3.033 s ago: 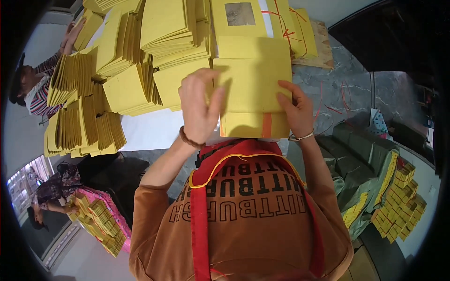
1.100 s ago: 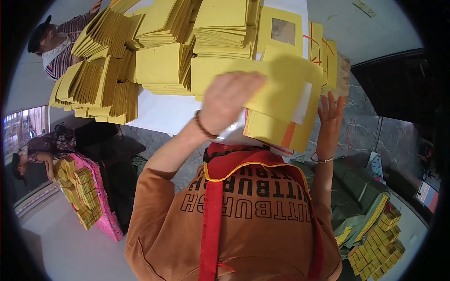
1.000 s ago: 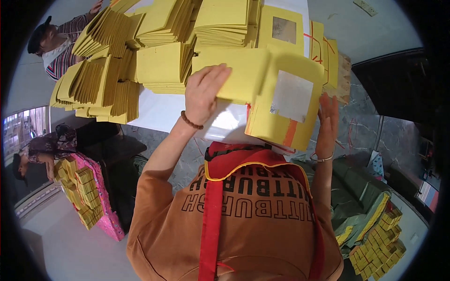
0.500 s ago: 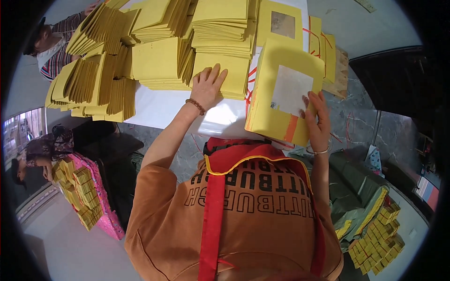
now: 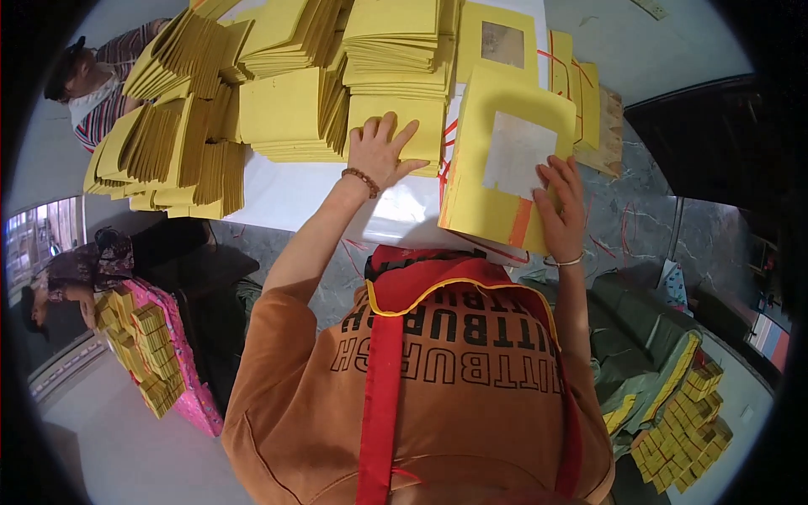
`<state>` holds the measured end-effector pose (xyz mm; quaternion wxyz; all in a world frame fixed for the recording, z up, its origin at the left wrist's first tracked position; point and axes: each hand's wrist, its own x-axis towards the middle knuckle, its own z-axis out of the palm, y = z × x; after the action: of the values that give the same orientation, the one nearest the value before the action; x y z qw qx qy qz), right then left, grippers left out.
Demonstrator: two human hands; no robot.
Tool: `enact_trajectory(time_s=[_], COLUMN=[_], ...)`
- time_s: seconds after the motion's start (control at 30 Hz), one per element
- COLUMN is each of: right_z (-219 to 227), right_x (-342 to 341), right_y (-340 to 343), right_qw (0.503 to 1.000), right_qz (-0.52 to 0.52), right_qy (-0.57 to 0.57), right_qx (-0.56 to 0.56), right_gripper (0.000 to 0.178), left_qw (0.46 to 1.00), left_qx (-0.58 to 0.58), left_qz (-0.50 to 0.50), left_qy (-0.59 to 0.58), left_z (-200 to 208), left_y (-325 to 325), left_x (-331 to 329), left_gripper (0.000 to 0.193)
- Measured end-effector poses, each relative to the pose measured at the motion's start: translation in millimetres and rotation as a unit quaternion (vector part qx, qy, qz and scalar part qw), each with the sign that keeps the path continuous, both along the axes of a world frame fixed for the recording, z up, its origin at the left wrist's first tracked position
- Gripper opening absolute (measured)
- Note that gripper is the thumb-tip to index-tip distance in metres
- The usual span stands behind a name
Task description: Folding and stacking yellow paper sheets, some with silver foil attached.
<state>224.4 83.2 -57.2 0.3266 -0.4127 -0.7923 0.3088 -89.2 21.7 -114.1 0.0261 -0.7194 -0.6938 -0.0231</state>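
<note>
My left hand [image 5: 381, 154] lies with fingers spread on a low pile of yellow folded paper sheets [image 5: 408, 118] near the table's front edge. A bead bracelet circles that wrist. To its right is a thick yellow paper stack [image 5: 480, 198], with a whitish rectangular patch [image 5: 520, 154] on top and an orange strip [image 5: 520, 220] at its near edge. My right hand [image 5: 564, 202] rests on this stack's right side, fingers apart, thumb on the top cover. Red ties [image 5: 444, 181] show along the stack's left side.
Tall piles of yellow folded sheets [image 5: 282, 109] fill the left and middle of the white table [image 5: 278, 189]. Tied yellow bundles [image 5: 587, 105] sit at the far right. Two people [image 5: 105, 80] are at the left. Yellow bundles [image 5: 686, 429] are heaped at lower right.
My left fingers have spread wider and the thumb now sticks out to the right. My right hand has slid slightly left over the stack's edge.
</note>
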Motion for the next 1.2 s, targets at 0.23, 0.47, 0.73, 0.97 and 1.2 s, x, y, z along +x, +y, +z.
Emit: enact_trajectory(time_s=[0.23,0.47,0.73,0.97,1.2], right_z=[-3.3,-1.1,-17.0,-30.1,1.5], right_x=[-1.8,7.9,1.5,-6.9,17.8], right_y=[-1.8,2.4,-1.4,-0.5,14.9], right_qw=[1.0,1.0,0.898,0.835,0.984], right_qz=[-0.012,-0.015,-0.062,-0.016,-0.026], right_qy=[0.02,0.014,0.346,0.402,0.166], right_qx=[-0.007,0.006,-0.266,-0.374,-0.06], right_gripper=[0.031,0.038,0.058,0.06,0.05], left_qw=[0.997,0.999,0.747,0.62,0.838], left_qx=[0.073,0.041,-0.06,-0.04,0.097], left_qz=[0.035,0.012,0.053,0.093,0.07], left_qy=[-0.003,-0.014,-0.66,-0.778,-0.532], left_z=[-15.2,11.3,61.7,43.8,74.1], left_y=[-7.9,-4.6,5.2,0.8,-9.9], left_x=[11.3,3.6,54.5,106.1,83.8], left_gripper=[0.07,0.06,0.064,0.069,0.055])
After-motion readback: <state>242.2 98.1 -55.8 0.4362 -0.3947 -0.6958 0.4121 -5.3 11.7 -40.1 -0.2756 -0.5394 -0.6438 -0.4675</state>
